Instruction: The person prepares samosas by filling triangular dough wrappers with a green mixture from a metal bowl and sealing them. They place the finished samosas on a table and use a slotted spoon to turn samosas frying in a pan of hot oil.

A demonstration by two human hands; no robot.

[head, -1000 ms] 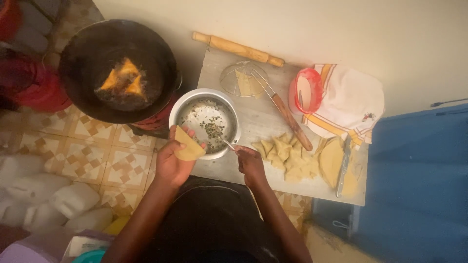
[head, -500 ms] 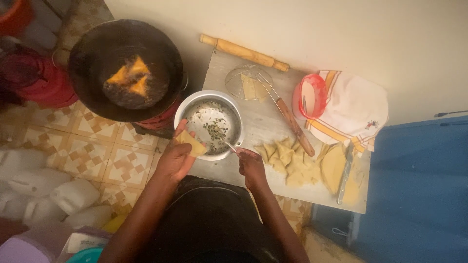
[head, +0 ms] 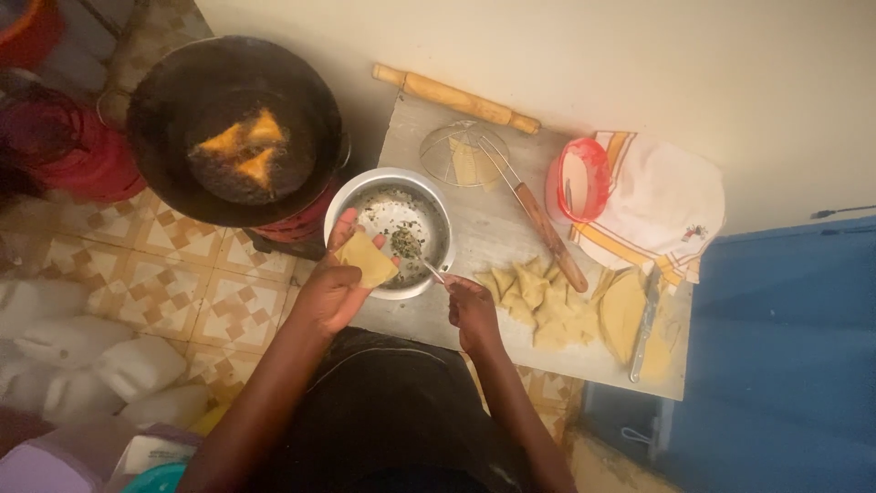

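pastry (head: 367, 258): pale yellow | bowl (head: 351, 194): silver | pan (head: 164, 110): black | cloth (head: 671, 205): white, orange-striped

From where I watched, the spoon (head: 422, 258) was too thin to see well, and my right hand (head: 473, 310) covered its handle end. My left hand (head: 330, 294) hid part of the dough pocket (head: 367, 258), so I could not tell if it was open at the top. The pocket covered part of the metal bowl (head: 392, 183). The filling (head: 403, 242) was just small dark bits. The red tub (head: 64, 151) was blurry and cut off at the left edge. The white jugs (head: 82, 356) ran off the picture too. The knife (head: 644, 324) lay half on the dough sheet (head: 622, 315), blurry.
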